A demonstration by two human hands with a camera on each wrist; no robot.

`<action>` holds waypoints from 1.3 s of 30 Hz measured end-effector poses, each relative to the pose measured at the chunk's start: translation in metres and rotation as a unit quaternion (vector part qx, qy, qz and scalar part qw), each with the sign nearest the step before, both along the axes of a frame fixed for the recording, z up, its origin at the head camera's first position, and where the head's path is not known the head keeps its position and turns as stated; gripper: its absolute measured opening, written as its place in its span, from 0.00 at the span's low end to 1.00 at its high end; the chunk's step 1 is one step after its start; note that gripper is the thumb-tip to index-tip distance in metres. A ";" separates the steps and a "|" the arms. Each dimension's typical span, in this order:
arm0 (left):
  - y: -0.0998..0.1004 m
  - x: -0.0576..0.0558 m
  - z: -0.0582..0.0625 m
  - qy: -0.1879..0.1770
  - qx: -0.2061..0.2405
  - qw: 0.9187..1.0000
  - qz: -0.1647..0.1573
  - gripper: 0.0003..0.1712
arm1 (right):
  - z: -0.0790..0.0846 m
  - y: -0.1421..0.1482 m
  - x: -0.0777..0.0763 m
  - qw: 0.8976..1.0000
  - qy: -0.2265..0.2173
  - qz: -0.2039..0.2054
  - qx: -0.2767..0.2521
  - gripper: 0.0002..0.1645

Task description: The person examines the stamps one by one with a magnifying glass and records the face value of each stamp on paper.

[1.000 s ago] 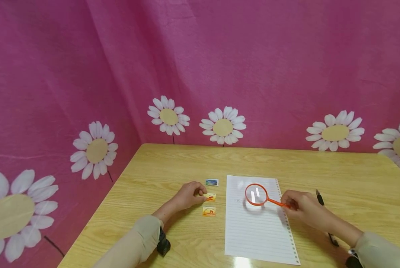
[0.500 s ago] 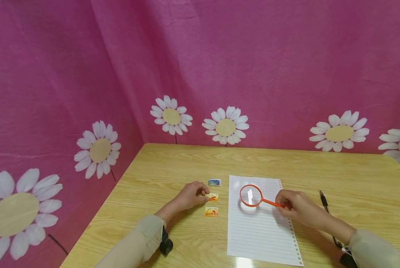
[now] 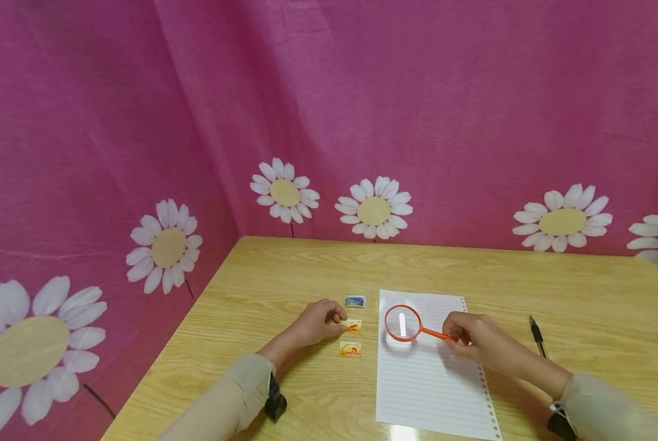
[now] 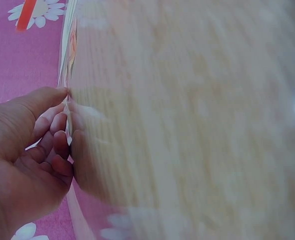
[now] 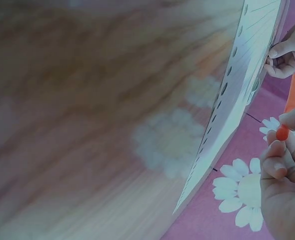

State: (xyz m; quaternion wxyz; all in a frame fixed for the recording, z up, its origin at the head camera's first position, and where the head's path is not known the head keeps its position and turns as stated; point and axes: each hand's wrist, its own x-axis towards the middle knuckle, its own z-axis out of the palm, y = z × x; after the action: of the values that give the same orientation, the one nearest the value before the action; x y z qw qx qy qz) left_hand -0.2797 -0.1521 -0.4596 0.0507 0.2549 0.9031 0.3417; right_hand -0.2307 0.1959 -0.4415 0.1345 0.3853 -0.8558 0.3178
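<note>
My right hand (image 3: 480, 340) grips the handle of an orange magnifying glass (image 3: 437, 334), its round lens held above the left part of a lined sheet of paper (image 3: 428, 392). Small writing shows faintly through the lens, beside a bright reflection. At the left, my left hand (image 3: 317, 324) pinches the left edge of a yellow and orange stamp (image 3: 353, 326) with thumb and fingertips, low at the tabletop. Another yellow-orange stamp (image 3: 351, 349) lies nearer, and a blue-green stamp (image 3: 355, 301) farther, in one column. In the right wrist view, the fingers curl round the orange handle (image 5: 293, 95).
A black pen (image 3: 537, 334) lies right of the paper, partly behind the right forearm. The wooden table (image 3: 284, 269) ends at a pink curtain (image 3: 444, 110) printed with daisies. Black wrist devices (image 3: 275, 401) sit on both forearms.
My right hand has moved the magnifying glass leftward over the paper, bringing the lens over the writing near its left edge. My left hand stays at the middle stamp. The view has shifted slightly.
</note>
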 end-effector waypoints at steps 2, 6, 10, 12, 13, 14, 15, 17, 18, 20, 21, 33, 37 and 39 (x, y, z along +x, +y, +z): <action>0.000 0.000 0.000 0.000 -0.001 1.000 0.001 0.06 | 0.000 -0.003 -0.001 1.000 0.002 0.003 -0.001 0.19; 0.000 0.001 0.001 0.008 -0.005 1.000 0.000 0.06 | 0.000 -0.009 -0.003 1.000 0.000 0.009 -0.001 0.19; 0.000 0.001 0.002 0.009 -0.006 1.000 0.000 0.07 | 0.000 -0.016 -0.005 1.000 -0.003 0.019 0.000 0.19; -0.001 0.002 0.003 0.007 -0.005 1.000 0.001 0.07 | 0.000 -0.021 -0.006 1.000 0.001 0.025 0.001 0.19; -0.001 0.002 0.003 0.007 -0.004 1.000 0.001 0.07 | 0.000 -0.023 -0.006 1.000 0.002 0.029 0.001 0.19; -0.001 0.002 0.003 0.006 -0.004 1.000 0.002 0.07 | 0.000 -0.025 -0.007 0.999 0.002 0.033 0.000 0.19; -0.001 0.002 0.003 0.006 -0.004 1.000 0.002 0.07 | 0.000 -0.027 -0.007 0.999 0.003 0.035 0.000 0.19; -0.002 0.002 0.002 0.006 -0.003 1.000 0.001 0.07 | 0.000 -0.030 -0.008 0.999 0.005 0.040 0.000 0.19; -0.002 0.001 0.002 0.008 -0.001 1.000 0.000 0.07 | 0.000 -0.032 -0.009 0.999 0.006 0.043 0.001 0.19; -0.002 0.001 0.002 0.010 0.001 1.000 -0.003 0.07 | 0.000 -0.035 -0.010 0.999 0.010 0.047 0.002 0.18; -0.003 0.001 0.002 0.012 0.001 1.000 -0.006 0.07 | 0.000 -0.036 -0.011 0.999 0.014 0.050 0.002 0.18; -0.002 0.000 -0.001 0.013 -0.012 1.000 -0.001 0.07 | -0.002 -0.049 -0.015 0.997 0.051 0.064 -0.004 0.19; -0.002 -0.001 -0.001 0.021 -0.015 1.000 0.000 0.07 | -0.003 -0.051 -0.016 0.996 0.057 0.072 -0.008 0.19; -0.002 -0.001 -0.001 0.023 -0.015 1.000 -0.002 0.07 | -0.003 -0.052 -0.017 0.995 0.059 0.076 -0.011 0.19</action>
State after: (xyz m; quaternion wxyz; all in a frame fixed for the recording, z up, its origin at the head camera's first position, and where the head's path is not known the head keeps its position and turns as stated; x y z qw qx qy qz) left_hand -0.2807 -0.1537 -0.4606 0.0343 0.2634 0.9086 0.3222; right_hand -0.2479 0.1435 -0.4449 0.1640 0.4661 -0.8111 0.3129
